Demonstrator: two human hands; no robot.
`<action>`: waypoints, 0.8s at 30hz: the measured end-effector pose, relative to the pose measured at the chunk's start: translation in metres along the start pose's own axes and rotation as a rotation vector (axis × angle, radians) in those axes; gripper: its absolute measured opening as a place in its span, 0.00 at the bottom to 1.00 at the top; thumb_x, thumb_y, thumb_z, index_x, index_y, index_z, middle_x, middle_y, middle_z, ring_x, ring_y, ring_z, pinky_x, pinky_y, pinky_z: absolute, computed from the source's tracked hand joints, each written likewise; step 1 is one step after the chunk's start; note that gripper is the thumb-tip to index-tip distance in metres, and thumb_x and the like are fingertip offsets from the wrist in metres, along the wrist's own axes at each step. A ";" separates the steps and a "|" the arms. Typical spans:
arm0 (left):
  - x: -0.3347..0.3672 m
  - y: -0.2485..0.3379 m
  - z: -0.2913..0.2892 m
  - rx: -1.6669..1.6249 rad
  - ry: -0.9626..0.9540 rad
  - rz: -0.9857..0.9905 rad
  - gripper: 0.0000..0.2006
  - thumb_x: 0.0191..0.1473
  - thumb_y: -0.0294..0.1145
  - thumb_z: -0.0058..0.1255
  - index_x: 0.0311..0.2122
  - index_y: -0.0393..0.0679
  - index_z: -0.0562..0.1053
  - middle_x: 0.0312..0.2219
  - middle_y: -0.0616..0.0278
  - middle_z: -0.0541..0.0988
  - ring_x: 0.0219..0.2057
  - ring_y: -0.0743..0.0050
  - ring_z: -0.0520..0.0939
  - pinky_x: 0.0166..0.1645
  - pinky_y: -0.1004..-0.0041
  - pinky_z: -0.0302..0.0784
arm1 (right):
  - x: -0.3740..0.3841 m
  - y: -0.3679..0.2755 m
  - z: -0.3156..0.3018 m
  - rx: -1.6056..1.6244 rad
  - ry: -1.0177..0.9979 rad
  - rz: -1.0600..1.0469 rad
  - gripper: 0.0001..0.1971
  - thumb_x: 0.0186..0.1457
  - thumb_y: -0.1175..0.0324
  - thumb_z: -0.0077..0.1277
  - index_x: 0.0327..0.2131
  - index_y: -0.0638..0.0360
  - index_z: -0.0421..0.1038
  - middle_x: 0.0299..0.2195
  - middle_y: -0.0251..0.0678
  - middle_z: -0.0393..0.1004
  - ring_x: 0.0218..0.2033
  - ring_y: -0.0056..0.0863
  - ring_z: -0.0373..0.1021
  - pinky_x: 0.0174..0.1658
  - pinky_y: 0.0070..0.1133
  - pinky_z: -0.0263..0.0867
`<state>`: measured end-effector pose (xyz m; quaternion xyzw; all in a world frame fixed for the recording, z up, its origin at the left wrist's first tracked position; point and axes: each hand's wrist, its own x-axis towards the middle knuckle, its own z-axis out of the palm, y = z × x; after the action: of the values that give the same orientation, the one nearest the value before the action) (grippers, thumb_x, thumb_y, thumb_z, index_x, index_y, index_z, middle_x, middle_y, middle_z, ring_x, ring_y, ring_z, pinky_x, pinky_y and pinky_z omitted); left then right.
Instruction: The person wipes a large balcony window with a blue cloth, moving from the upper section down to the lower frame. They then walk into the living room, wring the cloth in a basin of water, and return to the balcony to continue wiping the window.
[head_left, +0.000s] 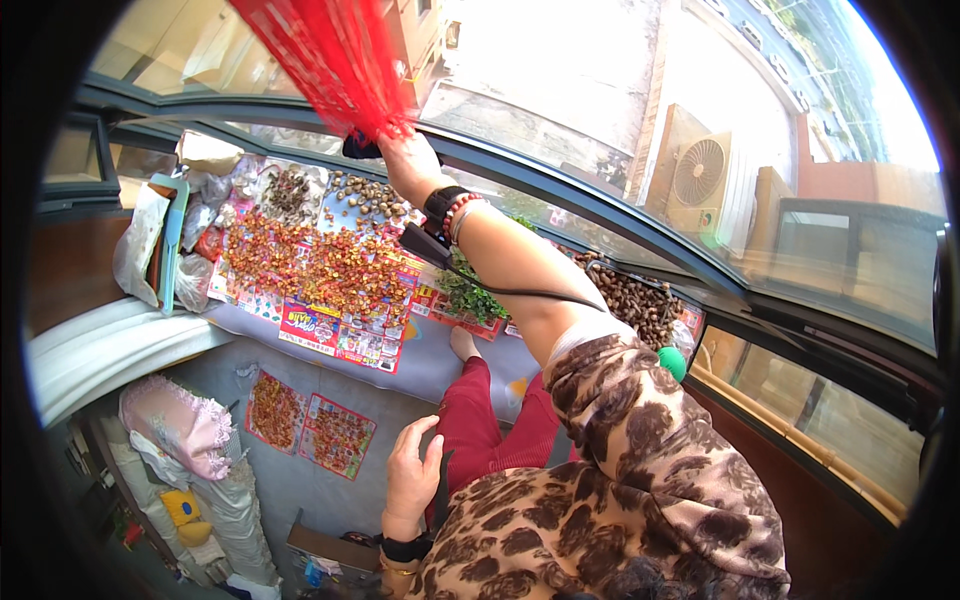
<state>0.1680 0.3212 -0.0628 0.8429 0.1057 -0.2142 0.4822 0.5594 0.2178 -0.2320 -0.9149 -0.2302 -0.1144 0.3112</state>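
My right hand [408, 160] is stretched out to the open window, closed on one end of a sheer red cloth [340, 60] that streams up and outward, its far part blurred. Something dark blue [360, 146] shows beside the fingers; its kind is unclear. On that wrist are a black band and beads, with a black strap hanging from it. My left hand [412, 468] hovers low in front of my body beside my red trousers, fingers loosely curved and thumb apart, holding nothing.
Dried reddish-orange pieces [320, 265] cover printed sheets on a padded ledge below the window frame [560, 180]. Brown rounded pieces [630, 300] and a green plant [470, 295] lie to the right. Plastic bags [195, 285] crowd the left. Two more covered sheets [338, 436] rest on the floor.
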 end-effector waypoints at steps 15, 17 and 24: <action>0.005 0.072 0.071 0.047 -0.120 0.100 0.13 0.58 0.27 0.53 0.48 0.36 0.73 0.44 0.49 0.79 0.48 0.50 0.79 0.54 0.63 0.74 | -0.227 0.120 -0.200 -0.235 -0.177 0.148 0.26 0.44 0.79 0.53 0.50 0.58 0.69 0.51 0.39 0.72 0.49 0.39 0.68 0.54 0.31 0.64; 0.009 0.082 0.085 0.042 -0.127 0.120 0.13 0.58 0.27 0.53 0.48 0.36 0.73 0.44 0.48 0.79 0.48 0.50 0.79 0.54 0.63 0.74 | -0.254 0.138 -0.229 -0.248 -0.130 0.160 0.24 0.45 0.79 0.51 0.49 0.57 0.70 0.50 0.38 0.73 0.48 0.38 0.67 0.52 0.30 0.64; 0.005 0.107 0.133 0.078 -0.192 0.149 0.13 0.58 0.27 0.53 0.48 0.37 0.74 0.44 0.49 0.79 0.48 0.50 0.79 0.53 0.63 0.74 | -0.362 0.190 -0.320 -0.370 -0.077 0.243 0.24 0.42 0.78 0.53 0.47 0.57 0.71 0.48 0.36 0.74 0.48 0.37 0.68 0.52 0.31 0.64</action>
<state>0.1795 0.1516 -0.0419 0.8420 -0.0124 -0.2616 0.4716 0.3175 -0.2412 -0.2080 -0.9811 -0.1050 -0.0813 0.1406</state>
